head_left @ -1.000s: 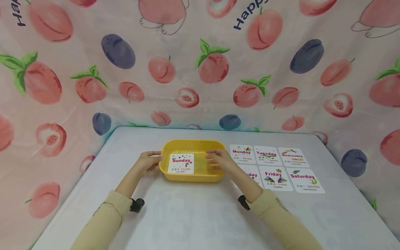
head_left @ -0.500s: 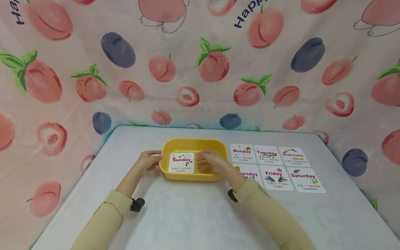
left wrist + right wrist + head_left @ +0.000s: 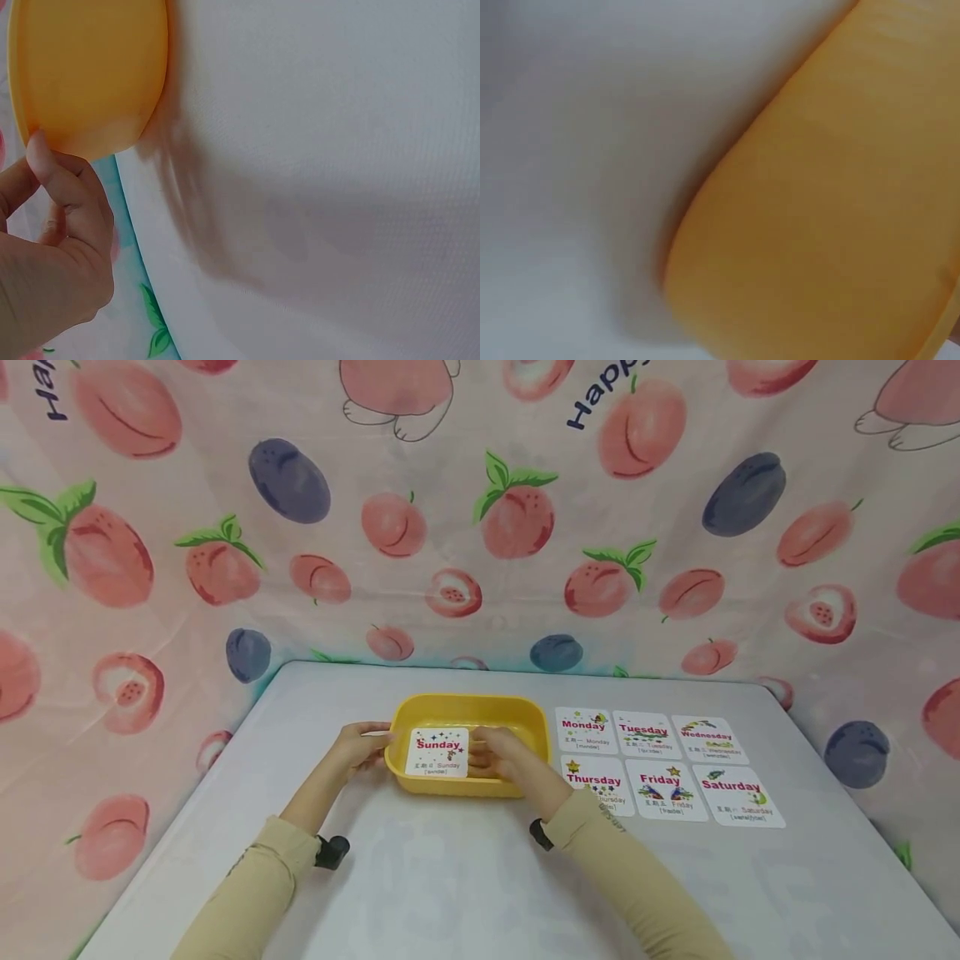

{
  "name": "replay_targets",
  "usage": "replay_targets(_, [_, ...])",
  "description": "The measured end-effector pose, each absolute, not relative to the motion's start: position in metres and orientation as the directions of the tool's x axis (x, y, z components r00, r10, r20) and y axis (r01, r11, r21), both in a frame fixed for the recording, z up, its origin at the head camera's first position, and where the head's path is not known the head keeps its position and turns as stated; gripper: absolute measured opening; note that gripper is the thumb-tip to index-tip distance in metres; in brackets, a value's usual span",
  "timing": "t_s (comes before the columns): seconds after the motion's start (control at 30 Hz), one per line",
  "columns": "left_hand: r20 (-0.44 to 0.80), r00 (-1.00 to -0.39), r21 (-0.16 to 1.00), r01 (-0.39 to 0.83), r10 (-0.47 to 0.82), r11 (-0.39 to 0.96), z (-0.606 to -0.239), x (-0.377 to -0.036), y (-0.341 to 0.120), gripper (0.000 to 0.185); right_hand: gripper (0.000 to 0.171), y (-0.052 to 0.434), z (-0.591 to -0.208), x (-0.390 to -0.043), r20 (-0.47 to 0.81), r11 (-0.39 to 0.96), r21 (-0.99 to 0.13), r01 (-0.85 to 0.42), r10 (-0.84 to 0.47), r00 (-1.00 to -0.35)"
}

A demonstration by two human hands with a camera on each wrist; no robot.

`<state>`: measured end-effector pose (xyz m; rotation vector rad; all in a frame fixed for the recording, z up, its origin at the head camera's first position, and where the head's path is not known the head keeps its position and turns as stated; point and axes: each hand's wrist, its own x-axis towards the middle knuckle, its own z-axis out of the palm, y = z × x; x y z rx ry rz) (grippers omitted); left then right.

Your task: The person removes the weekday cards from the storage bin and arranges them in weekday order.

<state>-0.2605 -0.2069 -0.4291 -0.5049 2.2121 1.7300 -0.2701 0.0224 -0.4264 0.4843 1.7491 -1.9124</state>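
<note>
A shallow yellow plastic tray (image 3: 450,787) stands on the white table. Inside its left half lies a white card printed "Sunday" (image 3: 438,753). My left hand (image 3: 358,750) holds the tray's left end; the left wrist view shows that hand (image 3: 67,202) with fingertips at the rim of the tray (image 3: 90,75). My right hand (image 3: 504,755) is over the inside of the tray, its fingers bent slightly and close to the card's right edge. Whether they touch the card is hard to see, and the thumb is hidden. The right wrist view shows mostly the tray's outer wall (image 3: 817,210).
To the tray's right, two rows of cards lie on the table: Monday (image 3: 586,732), Tuesday (image 3: 647,736) and Wednesday (image 3: 708,740) at the back, Thursday (image 3: 596,783), Friday (image 3: 666,790) and Saturday (image 3: 738,795) in front. A fruit-print cloth (image 3: 510,635) hangs behind the table.
My right hand has moved left inside the tray, toward the Sunday card, uncovering the Thursday card. The left hand stays at the tray's left end. Tray and cards look unmoved.
</note>
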Motion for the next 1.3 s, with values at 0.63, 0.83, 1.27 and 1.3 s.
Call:
replay_targets(0.63, [-0.408, -0.910, 0.888, -0.414, -0.073, 0.200, -0.430, -0.261, -0.208, 0.045, 0.029, 0.003, -0.436, -0.267, -0.530, -0.153, -0.837, 0.526, -0.014, -0.848])
replay_targets(0.83, [-0.419, -0.905, 0.881, -0.426, -0.077, 0.205, -0.429, -0.260, -0.207, 0.044, 0.035, 0.002, -0.440, -0.266, -0.425, -0.115, -0.897, 0.426, -0.034, -0.904])
replay_targets(1.27, [-0.426, -0.900, 0.881, -0.435, -0.088, 0.187, -0.430, -0.261, -0.207, 0.045, 0.047, -0.003, -0.443, -0.264, -0.330, 0.078, -0.942, 0.327, -0.020, -0.944])
replay_targets(1.3, [-0.426, -0.901, 0.881, -0.434, -0.086, 0.186, -0.431, -0.261, -0.207, 0.045, 0.048, -0.004, -0.444, -0.264, -0.323, 0.081, -0.944, 0.320, -0.019, -0.946])
